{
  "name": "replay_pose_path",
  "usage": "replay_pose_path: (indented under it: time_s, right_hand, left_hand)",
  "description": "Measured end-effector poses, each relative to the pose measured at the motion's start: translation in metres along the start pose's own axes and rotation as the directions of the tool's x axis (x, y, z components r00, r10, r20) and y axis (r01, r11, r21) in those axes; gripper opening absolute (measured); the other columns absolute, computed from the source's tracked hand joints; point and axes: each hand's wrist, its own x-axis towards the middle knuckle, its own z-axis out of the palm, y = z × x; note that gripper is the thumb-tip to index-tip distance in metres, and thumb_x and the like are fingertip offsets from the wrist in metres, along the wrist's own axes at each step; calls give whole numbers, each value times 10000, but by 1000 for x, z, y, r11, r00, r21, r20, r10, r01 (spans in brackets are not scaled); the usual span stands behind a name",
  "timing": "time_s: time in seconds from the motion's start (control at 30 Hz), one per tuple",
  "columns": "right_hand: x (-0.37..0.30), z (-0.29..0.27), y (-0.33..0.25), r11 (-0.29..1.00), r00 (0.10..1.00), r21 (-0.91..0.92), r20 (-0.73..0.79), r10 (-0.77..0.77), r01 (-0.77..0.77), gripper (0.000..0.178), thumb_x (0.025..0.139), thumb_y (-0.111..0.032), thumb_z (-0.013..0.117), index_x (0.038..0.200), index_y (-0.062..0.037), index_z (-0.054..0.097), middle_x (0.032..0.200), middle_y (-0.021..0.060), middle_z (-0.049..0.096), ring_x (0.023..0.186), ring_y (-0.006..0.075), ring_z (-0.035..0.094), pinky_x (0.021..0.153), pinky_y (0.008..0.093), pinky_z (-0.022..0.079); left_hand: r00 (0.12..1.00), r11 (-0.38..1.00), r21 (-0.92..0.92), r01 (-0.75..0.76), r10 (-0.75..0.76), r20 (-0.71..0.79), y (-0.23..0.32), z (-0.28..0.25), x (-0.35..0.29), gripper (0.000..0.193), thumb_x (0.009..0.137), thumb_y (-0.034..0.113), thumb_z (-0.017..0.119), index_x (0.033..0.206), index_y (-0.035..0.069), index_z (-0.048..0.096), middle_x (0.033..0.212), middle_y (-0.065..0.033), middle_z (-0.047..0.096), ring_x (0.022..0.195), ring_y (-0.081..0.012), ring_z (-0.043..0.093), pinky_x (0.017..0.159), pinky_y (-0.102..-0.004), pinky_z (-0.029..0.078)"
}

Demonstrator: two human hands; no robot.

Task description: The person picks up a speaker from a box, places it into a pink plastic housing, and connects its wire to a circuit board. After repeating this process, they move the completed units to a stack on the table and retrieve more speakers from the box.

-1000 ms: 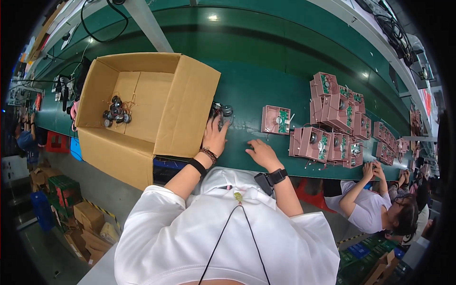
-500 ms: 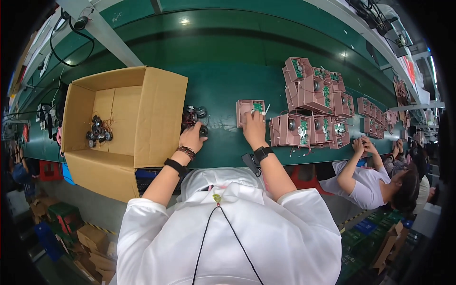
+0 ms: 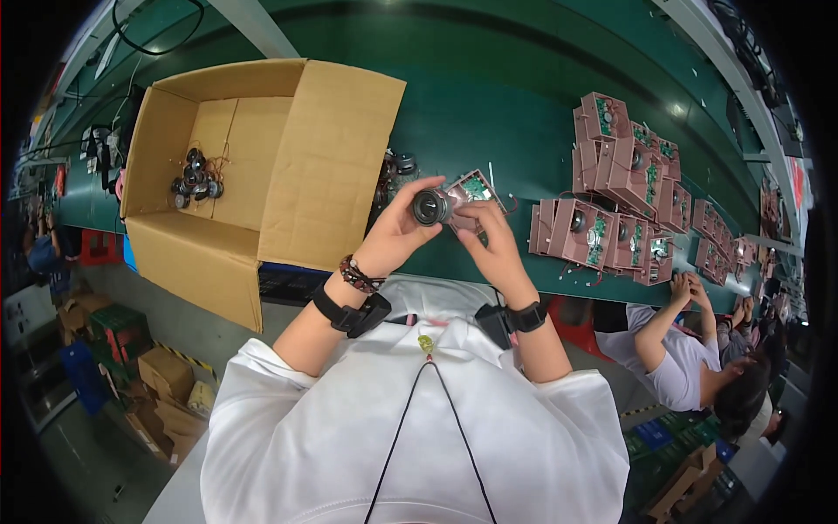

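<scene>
My left hand [image 3: 393, 236] grips a small round black speaker [image 3: 430, 207] by its rim, thumb below and fingers above. Close against the speaker's right side is my right hand [image 3: 496, 243], its fingers bent and drawn together; what they pinch, if anything, is too small to make out. Just beyond both hands lies a pink plastic housing [image 3: 494, 185] with a green circuit board [image 3: 476, 188] in it, partly hidden by my fingers. Several loose speakers [image 3: 403, 163] lie to the left of it, beside the cardboard box.
A large open cardboard box [image 3: 336, 162] on the left holds several wired speakers [image 3: 197, 179]. Pink housings with boards and speakers [image 3: 624, 166] are stacked on the green bench [image 3: 497, 109] to the right. Farther right, a co-worker [image 3: 668, 349] sits at the bench.
My left hand has picked up a speaker from the loose pile and brought it right. My right hand has left the housing and met it. The housing now sits tilted; the view has shifted.
</scene>
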Motion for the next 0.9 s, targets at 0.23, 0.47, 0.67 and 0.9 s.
replay_pose_path:
  time_s: [0.23,0.47,0.67,0.9]
  right_hand:
    - [-4,7,-34,902,983,427,-185,14,67,440,763,-178,639,1155,-46,491,1128,104,414,1035,210,452,874,307,382]
    - [-12,3,-22,901,991,425,-131,-38,91,461,734,-169,660,1140,-19,501,1163,99,368,1101,220,406,888,321,374]
    - [-33,-5,12,744,994,668,-74,76,-7,463,762,-161,638,1161,1,468,1146,106,437,1078,238,457,893,344,387]
    - [-70,-24,31,42,852,997,30,522,-61,446,815,-98,576,1208,18,400,1112,115,520,1003,246,535,889,333,428]
  left_hand:
    - [998,972,-231,49,-36,59,-9,19,-7,582,837,36,552,1337,78,256,1262,-80,410,1111,-183,455,921,-311,388]
    - [978,980,-190,58,-17,207,-9,23,-7,648,847,109,561,1379,100,191,1385,-76,280,1186,-204,389,942,-333,365]
    - [945,953,302,35,-130,299,-12,7,7,672,809,141,597,1365,103,222,1310,-114,400,1148,-224,456,952,-371,359]
    - [963,140,953,269,-70,-261,-64,-18,65,370,782,148,556,1135,67,481,1026,-179,528,937,-349,547,780,-401,464]
